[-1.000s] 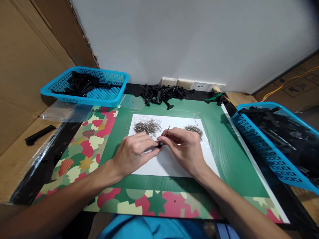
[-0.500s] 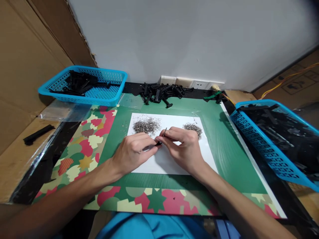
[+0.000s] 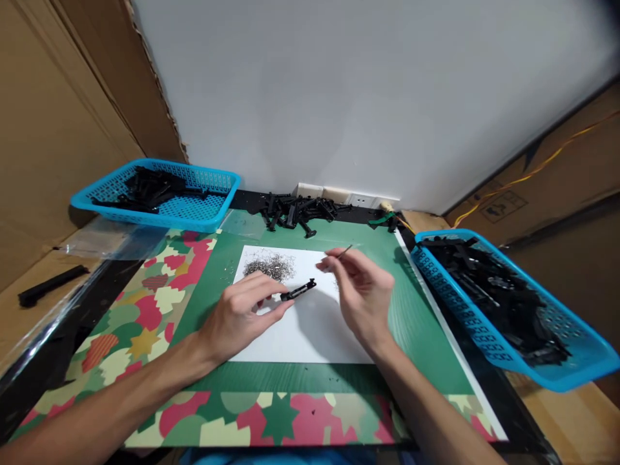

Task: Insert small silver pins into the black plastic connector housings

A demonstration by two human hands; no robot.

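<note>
My left hand (image 3: 245,313) pinches one end of a narrow black plastic part (image 3: 300,290) between thumb and fingers. The part's notched far end points right, above a white sheet (image 3: 295,339). To its right, my right hand (image 3: 365,294) is closed on a thin dark metal tool (image 3: 345,250) that slants up past the fingers; its kind is unclear. The tool and the black part are apart. Behind my left hand lies a pile of small wiry metal pieces (image 3: 268,265) on the sheet. My right hand mostly hides a second pile.
A blue basket (image 3: 194,223) with black parts stands at the back left, another blue basket (image 3: 477,345) at the right. Loose black parts (image 3: 295,210) are heaped by the wall. One long black piece (image 3: 52,285) lies far left. A green patterned mat (image 3: 426,349) covers the table.
My right hand has drawn away from my left, moving right and up with the tool. The black part now shows between the hands. The camera view has shifted.
</note>
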